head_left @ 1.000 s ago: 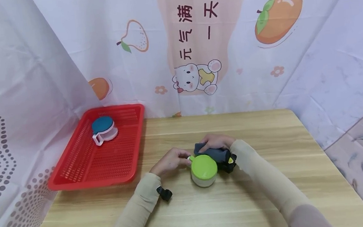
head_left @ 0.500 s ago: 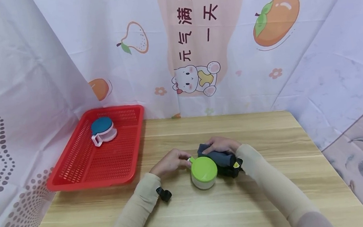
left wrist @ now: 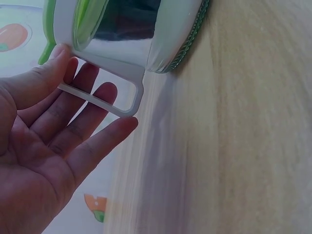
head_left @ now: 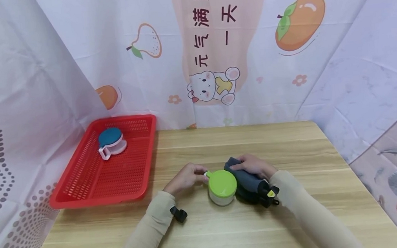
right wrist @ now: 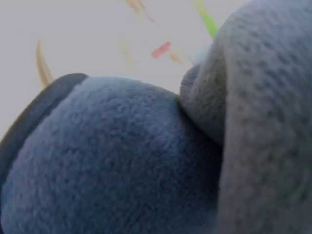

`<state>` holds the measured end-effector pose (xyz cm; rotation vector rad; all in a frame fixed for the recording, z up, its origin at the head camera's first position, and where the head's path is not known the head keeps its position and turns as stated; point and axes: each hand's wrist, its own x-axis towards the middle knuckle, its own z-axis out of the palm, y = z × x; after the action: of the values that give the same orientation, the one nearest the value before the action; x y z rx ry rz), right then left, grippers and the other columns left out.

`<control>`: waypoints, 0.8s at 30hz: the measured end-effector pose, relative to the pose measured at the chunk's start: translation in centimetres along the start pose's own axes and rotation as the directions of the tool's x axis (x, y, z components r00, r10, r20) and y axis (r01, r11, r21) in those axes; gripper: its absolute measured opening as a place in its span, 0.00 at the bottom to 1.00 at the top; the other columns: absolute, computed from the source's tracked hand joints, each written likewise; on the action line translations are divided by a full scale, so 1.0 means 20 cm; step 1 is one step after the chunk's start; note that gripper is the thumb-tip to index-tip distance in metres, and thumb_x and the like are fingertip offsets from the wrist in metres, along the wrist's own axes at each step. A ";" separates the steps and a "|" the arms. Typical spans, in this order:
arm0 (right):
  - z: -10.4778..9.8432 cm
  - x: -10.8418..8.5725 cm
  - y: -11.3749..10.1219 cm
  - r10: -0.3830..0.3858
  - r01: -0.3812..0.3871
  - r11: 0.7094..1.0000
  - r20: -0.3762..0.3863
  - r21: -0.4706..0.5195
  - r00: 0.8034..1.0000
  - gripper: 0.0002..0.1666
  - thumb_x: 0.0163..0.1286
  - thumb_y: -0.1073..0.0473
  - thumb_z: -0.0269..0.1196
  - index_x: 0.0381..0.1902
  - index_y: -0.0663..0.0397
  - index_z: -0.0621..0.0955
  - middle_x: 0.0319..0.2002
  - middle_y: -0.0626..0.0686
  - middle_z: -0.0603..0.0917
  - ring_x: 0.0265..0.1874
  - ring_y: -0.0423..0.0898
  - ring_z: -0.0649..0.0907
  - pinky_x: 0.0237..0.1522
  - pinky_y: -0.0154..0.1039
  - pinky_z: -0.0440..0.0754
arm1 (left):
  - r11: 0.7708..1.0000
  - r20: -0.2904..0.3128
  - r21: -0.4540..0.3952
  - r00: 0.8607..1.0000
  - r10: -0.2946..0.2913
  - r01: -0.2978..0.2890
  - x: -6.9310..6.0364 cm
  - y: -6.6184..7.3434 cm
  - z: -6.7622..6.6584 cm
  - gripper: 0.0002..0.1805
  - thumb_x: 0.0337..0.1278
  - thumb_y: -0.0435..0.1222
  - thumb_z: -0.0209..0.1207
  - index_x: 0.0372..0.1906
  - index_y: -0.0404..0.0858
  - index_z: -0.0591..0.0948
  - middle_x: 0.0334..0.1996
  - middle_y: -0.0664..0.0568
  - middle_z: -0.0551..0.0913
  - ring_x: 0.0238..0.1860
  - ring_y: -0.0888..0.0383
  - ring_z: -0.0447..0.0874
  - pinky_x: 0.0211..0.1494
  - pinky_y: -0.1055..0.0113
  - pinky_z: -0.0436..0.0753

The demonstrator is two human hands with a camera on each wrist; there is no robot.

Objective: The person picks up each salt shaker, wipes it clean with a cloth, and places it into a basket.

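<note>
A seasoning jar [head_left: 222, 189] with a bright green lid and a clear body stands upright on the wooden table. My left hand [head_left: 188, 178] pinches its white handle [left wrist: 131, 97] from the left; in the left wrist view the thumb lies near the lid's tab and the fingers are curled at the handle loop. My right hand [head_left: 254, 164] grips a folded dark grey cloth [head_left: 246, 179] at the jar's right side. In the right wrist view that fuzzy cloth [right wrist: 112, 156] fills most of the picture and hides the right fingers.
On the left of the table stands a red plastic basket [head_left: 147, 164]. Inside it, towards the back, is a similar jar with a blue lid [head_left: 110, 136] and a white handle. A printed curtain [head_left: 166, 75] hangs behind the table.
My right hand and the grey cloth have shifted right and towards me along the jar's side, and the cloth has turned. The left hand and the jar have hardly moved.
</note>
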<state>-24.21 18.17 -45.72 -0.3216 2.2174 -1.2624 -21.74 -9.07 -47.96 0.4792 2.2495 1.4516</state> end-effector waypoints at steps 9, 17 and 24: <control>0.04 -0.14 0.06 0.016 -0.004 0.992 -0.098 0.123 0.995 0.22 0.69 0.51 0.62 0.49 0.64 0.82 0.33 0.50 0.81 0.27 0.43 0.77 0.29 0.36 0.76 | 1.000 -0.028 -0.027 1.000 -0.014 0.013 -0.01 -0.01 0.01 0.11 0.57 0.29 0.63 0.45 0.32 0.85 0.36 0.50 0.85 0.35 0.63 0.78 0.43 0.61 0.84; 0.07 -0.22 0.07 0.019 0.003 0.984 -0.126 0.178 0.992 0.17 0.70 0.53 0.61 0.38 0.65 0.82 0.27 0.46 0.79 0.25 0.41 0.76 0.27 0.34 0.75 | 0.998 -0.033 -0.059 0.999 -0.029 0.027 -0.02 0.01 0.01 0.11 0.58 0.29 0.63 0.45 0.32 0.84 0.35 0.51 0.84 0.34 0.63 0.78 0.44 0.60 0.84; 0.10 -0.24 0.07 0.064 -0.030 0.977 -0.159 0.209 0.985 0.18 0.70 0.52 0.61 0.38 0.65 0.82 0.27 0.47 0.80 0.25 0.41 0.77 0.27 0.34 0.75 | 0.998 -0.035 -0.051 0.999 -0.033 0.032 -0.02 0.01 0.01 0.11 0.58 0.29 0.63 0.45 0.32 0.85 0.36 0.51 0.85 0.35 0.63 0.78 0.45 0.59 0.84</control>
<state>-19.12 19.61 -46.03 -0.0859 2.1892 -1.5260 -21.16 -8.99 -47.78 0.4022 2.2313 1.5082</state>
